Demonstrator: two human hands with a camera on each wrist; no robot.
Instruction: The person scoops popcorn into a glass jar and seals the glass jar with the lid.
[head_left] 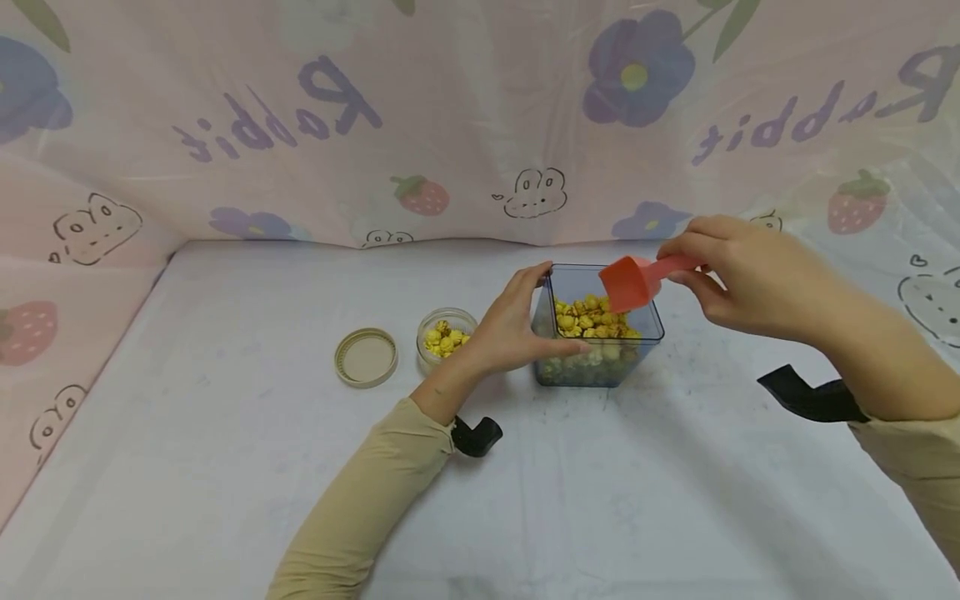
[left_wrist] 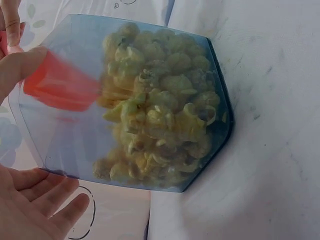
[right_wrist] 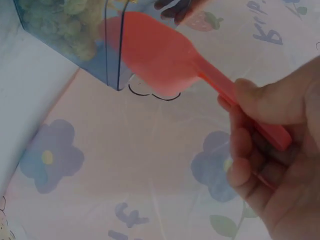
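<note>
A clear bluish plastic container (head_left: 633,354) stands on the table, partly filled with yellow popcorn (head_left: 581,319). My left hand (head_left: 513,325) grips it at the upper left, thumb across the near side and fingers by the far left corner. In my right hand (head_left: 757,279), thumb and fingers pinch the handle of a red scoop (head_left: 628,287). The scoop's bowl tilts over the container's opening, its red inside showing with no popcorn in it. Through the container wall in the left wrist view, the scoop (left_wrist: 62,85) appears close to the popcorn.
Left of the container, a small round glass jar (head_left: 423,357) holds some popcorn, partly hidden by my left hand. A round lid (head_left: 366,358) lies beside it. Behind the white table (head_left: 247,417) hangs a pink printed sheet (head_left: 465,108). Black straps hang from both wrists.
</note>
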